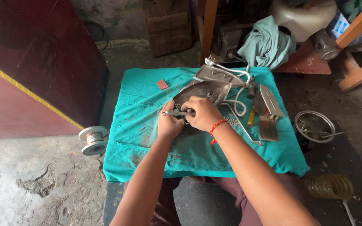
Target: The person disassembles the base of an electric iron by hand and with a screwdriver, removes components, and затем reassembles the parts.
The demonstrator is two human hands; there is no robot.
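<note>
iron soleplate [202, 93] lies flat near the middle of the teal-covered surface [147, 109], right hand [204, 114] pressing it steady, fingers curled over its near edge, while left hand [169, 122] has fingers closed around a metal tool [177, 113] set against the plate.

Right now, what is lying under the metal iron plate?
The teal cloth lies under the iron soleplate. Both hands cover its near end, so anything there is hidden.
</note>
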